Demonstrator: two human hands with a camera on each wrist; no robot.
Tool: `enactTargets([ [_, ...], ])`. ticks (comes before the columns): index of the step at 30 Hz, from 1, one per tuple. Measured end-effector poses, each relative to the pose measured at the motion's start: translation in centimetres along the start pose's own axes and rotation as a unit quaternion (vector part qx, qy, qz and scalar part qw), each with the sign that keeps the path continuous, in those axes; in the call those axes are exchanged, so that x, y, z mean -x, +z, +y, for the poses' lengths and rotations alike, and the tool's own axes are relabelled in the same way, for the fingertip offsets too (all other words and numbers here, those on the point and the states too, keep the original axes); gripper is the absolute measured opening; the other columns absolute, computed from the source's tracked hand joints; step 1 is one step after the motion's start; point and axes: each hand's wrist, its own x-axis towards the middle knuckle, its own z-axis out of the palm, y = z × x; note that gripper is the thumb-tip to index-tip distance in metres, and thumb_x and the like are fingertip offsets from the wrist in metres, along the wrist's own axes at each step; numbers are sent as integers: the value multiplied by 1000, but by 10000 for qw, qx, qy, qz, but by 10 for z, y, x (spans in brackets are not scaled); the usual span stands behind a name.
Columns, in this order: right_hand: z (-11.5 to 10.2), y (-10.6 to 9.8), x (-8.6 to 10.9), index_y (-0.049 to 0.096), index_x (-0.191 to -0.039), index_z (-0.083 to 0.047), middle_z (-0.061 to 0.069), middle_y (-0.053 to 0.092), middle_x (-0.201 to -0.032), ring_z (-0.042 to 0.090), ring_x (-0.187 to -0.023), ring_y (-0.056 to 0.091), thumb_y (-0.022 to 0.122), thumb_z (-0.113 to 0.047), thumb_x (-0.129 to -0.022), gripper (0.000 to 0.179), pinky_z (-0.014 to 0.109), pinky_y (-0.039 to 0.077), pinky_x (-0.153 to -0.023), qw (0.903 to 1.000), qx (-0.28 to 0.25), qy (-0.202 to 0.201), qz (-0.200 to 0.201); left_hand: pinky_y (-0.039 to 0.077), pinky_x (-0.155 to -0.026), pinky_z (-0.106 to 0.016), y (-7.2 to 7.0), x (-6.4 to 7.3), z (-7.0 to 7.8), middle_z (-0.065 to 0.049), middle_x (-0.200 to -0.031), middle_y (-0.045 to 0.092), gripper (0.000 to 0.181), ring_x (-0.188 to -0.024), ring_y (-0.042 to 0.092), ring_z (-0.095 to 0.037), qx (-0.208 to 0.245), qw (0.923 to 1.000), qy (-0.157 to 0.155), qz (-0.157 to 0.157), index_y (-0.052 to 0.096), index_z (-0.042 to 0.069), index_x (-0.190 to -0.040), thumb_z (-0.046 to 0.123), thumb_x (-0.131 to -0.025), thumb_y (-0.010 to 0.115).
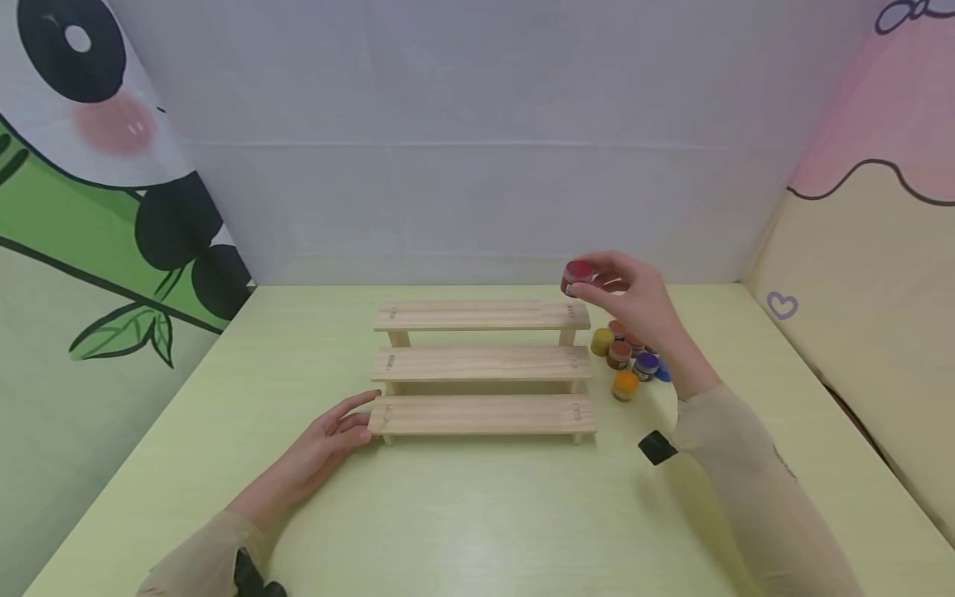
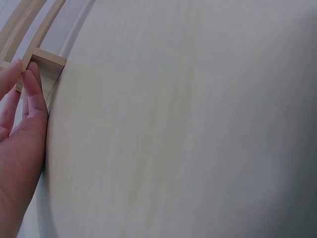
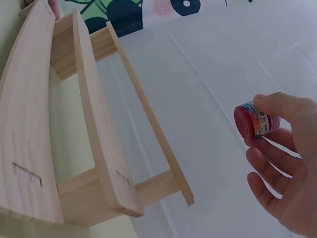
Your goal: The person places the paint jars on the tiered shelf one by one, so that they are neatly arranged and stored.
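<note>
A three-tier wooden step stand (image 1: 485,365) stands on the table. My left hand (image 1: 328,445) holds the left end of its lowest step; in the left wrist view, the thumb and fingers (image 2: 33,94) close around the board's end. Up by the right end of the top step, my right hand (image 1: 630,292) pinches a small red paint jar (image 1: 578,274) between thumb and fingers. The right wrist view shows the jar (image 3: 253,120) tipped sideways with a printed label, held in the air apart from the stand. Its other fingers are loosely bent.
Several small paint jars cluster right of the stand, among them a yellow jar (image 1: 602,342), an orange jar (image 1: 625,385) and a purple jar (image 1: 645,366). A pale wall (image 1: 477,207) rises behind the table (image 1: 477,514). Printed cartoon panels flank both sides.
</note>
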Motion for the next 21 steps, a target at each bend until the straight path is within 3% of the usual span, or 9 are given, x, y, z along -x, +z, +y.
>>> enactTargets([
  [6,-15,13,-11,65,-127,-22,4,69,-113,15,-98,63,73,-33,-89,40,24,50,-88,9994,-267,-219,35,46,-98,-16,-1,-1,-1,1,-140,55,63,-120,59,-4,17,10000,32,-6,27,22,-156,22,-100,57],
  [12,-23,30,-23,66,-125,-20,4,70,-111,16,-92,64,74,-28,-89,38,21,52,-82,9970,-530,-568,-63,46,-98,-16,0,-1,-1,0,-141,55,64,-120,59,-4,21,10000,20,3,27,23,-156,22,-100,58],
  [21,-33,60,-34,66,-125,-18,5,69,-113,16,-90,64,73,-25,-89,37,24,53,-80,9938,-838,-722,-119,45,-98,-14,0,-1,0,-9,-149,47,63,-121,58,-3,-24,10000,-38,30,28,24,-155,24,-100,58],
])
